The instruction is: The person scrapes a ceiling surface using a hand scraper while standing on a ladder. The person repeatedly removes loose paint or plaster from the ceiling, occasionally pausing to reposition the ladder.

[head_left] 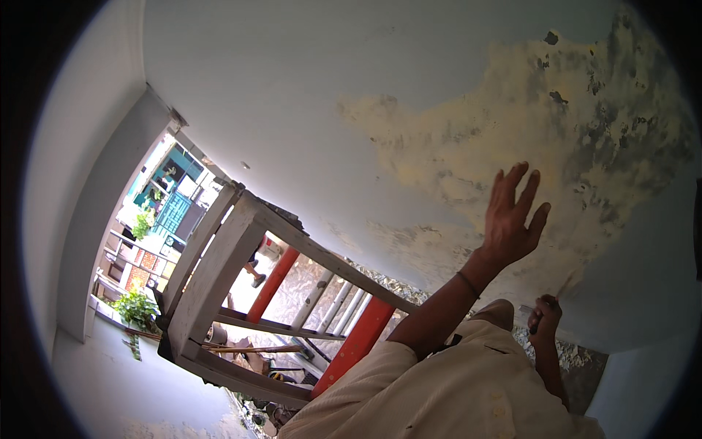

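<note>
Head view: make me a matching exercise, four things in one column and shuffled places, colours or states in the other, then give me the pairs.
Column one
1. Left hand
2. Right hand
3. Shirt
4. Wooden frame

Column two
A. Beige
B. Left of both hands, red posts showing inside its outline
C. Fingers curled in, lower right of the other hand
D. Fingers spread, in front of the stained wall patch

Pairs: 1-D, 2-C, 3-A, 4-B
</note>
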